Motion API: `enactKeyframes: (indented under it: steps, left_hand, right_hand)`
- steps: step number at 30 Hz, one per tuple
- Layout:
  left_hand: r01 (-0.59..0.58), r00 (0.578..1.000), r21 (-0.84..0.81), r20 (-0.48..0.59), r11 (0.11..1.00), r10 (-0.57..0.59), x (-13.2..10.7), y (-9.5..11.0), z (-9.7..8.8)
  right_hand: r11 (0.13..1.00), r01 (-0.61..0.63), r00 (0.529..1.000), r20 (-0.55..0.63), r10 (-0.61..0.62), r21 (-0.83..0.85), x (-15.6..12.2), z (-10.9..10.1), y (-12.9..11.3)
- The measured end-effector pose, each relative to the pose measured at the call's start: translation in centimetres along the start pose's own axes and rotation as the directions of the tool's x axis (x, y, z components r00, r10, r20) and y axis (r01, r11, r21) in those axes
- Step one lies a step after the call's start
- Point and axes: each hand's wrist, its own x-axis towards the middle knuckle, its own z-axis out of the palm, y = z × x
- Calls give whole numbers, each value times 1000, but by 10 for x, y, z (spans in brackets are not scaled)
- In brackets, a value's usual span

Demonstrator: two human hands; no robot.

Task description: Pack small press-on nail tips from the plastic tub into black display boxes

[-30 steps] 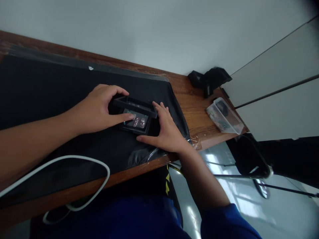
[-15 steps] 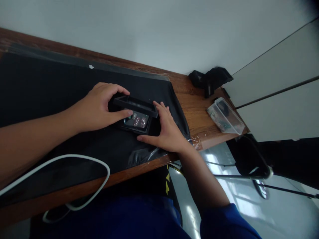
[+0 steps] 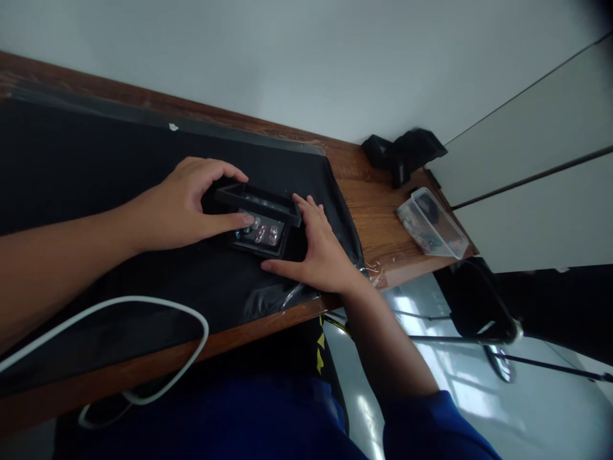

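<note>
The thumb of the left grip (image 3: 191,207) hides part of the small black box (image 3: 268,252), and the raised lid (image 3: 268,209) covers the box's back. The shiny bits (image 3: 273,235) inside are too small to name. The white cable (image 3: 158,300) and left arm (image 3: 57,268) run off the left side. The blue sleeve (image 3: 431,425) is cut off below. The scraps (image 3: 419,230) in the clear tub (image 3: 450,236) look blurry.
</note>
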Motion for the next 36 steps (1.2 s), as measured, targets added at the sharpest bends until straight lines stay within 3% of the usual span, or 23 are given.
enactKeyframes:
  steps: [7, 17, 29, 36]
  left_hand:
    - [35, 984, -84, 179, 996, -20, 0, -6, -13]
    - [59, 980, -63, 192, 996, -46, 0, 0, -18]
    - [111, 971, 40, 210, 993, -117, 10, -11, -24]
    - [88, 977, 80, 187, 993, -102, 10, -8, -24]
  right_hand:
    - [1000, 10, 1000, -18, -10, 11, 0, 2, 3]
    - [1000, 14, 1000, -20, -14, 12, 0, 2, 5]
    - [1000, 16, 1000, -22, -16, 4, 0, 2, 5]
    - [1000, 15, 999, -29, -14, 12, 0, 3, 6]
